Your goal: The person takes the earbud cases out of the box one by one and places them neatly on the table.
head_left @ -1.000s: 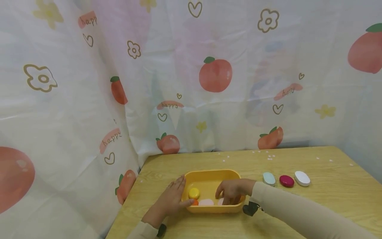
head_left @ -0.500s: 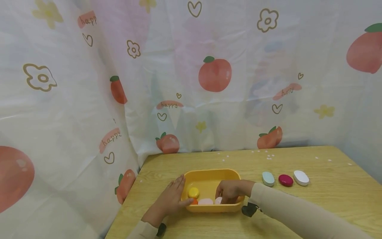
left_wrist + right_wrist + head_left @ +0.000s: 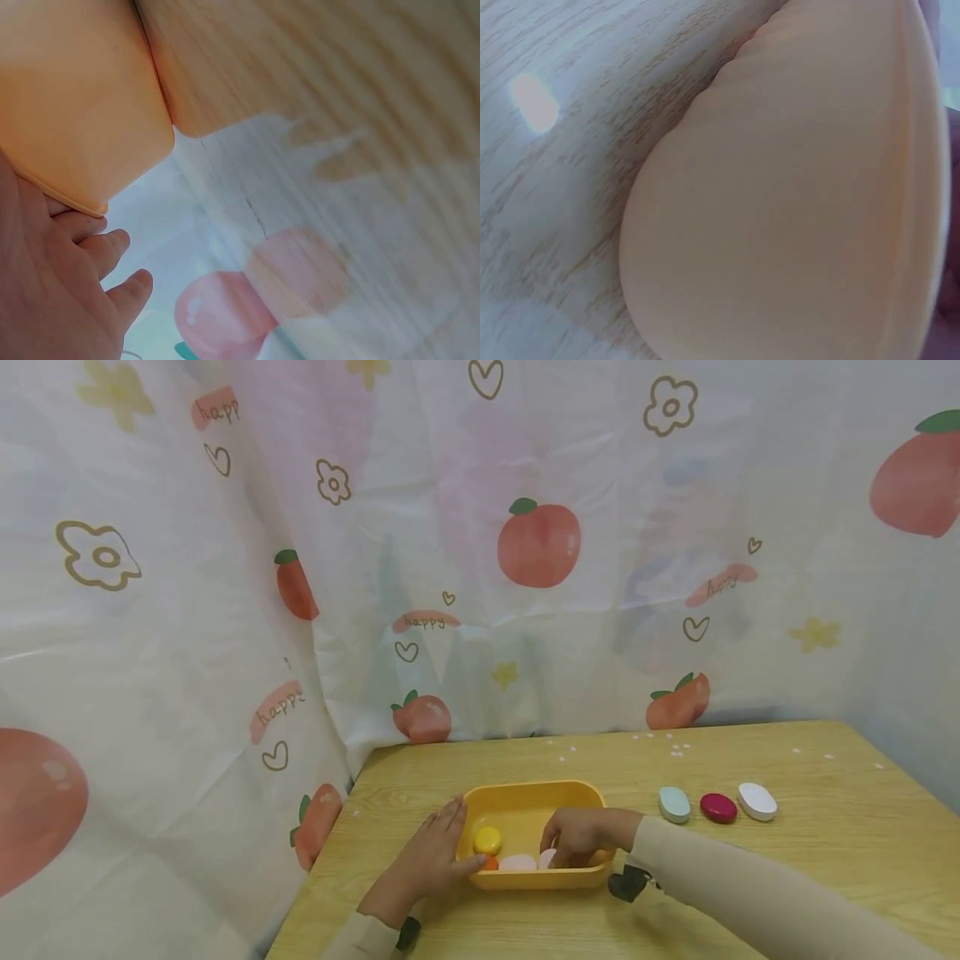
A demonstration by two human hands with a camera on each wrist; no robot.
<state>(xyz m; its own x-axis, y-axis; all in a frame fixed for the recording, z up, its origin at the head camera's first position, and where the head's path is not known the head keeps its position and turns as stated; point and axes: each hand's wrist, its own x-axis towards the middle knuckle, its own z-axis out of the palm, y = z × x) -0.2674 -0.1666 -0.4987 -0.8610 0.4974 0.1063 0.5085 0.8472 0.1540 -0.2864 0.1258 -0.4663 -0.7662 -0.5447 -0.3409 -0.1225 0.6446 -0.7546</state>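
My left hand rests on the left end of a yellow plastic tub. Its fingers lie fairly straight along the rim, and the thumb crosses the front rim. In the left wrist view, the fingertips extend past the tub's rim. My right hand reaches inside the tub's right half, fingers curled down around a whitish oval piece, partly hidden. A round yellow piece, an orange piece and a pale pink oval piece lie inside at the left and front. The right wrist view mostly shows the tub's outer wall.
Right of the tub, a pale green oval piece, a dark red one and a white one lie in a row on the wooden table. Small white specks dot its back. A printed curtain hangs behind.
My right fingers have drawn together around the whitish oval piece inside the tub. The left hand stays on the rim.
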